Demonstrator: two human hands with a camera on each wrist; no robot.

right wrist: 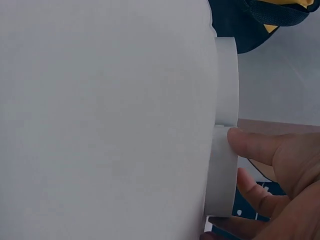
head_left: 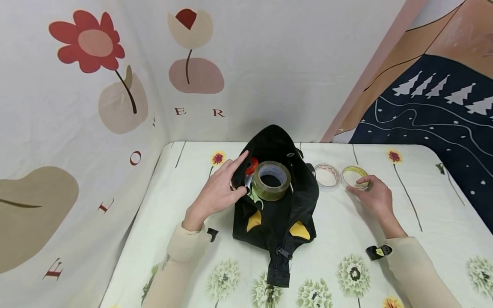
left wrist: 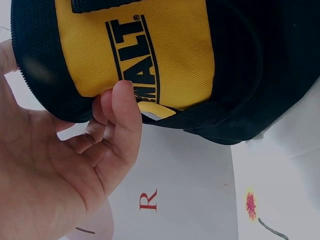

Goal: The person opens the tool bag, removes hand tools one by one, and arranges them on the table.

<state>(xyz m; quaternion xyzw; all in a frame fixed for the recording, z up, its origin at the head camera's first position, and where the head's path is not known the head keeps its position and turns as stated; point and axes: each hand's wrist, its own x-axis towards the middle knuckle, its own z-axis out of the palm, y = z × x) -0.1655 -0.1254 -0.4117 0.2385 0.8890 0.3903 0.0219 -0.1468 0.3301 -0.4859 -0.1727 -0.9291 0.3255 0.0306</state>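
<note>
A black tool bag (head_left: pixel 306 192) with yellow panels stands unzipped in the middle of the table. My left hand (head_left: pixel 217 188) grips its left rim, thumb at the inner side and fingers against the yellow lettered panel (left wrist: pixel 175 50) outside. Inside the bag lie a wide brown packing tape roll (head_left: pixel 265 195), a red-handled item (head_left: pixel 252 166) and a light green handle (head_left: pixel 256 199), partly hidden. To the bag's right, my right hand (head_left: pixel 375 196) holds a tape roll with a yellow inner ring (head_left: pixel 351 168), thumb and fingers round its outer side (right wrist: pixel 222 170).
Another tape roll (head_left: pixel 337 178), clear with red print inside, lies between the bag and the held roll, right beside it. The bag's zipper end (head_left: pixel 278 278) extends toward the near side. A flower-print cloth (head_left: pixel 327 265) covers the table; printed fabric (head_left: pixel 269 64) hangs behind.
</note>
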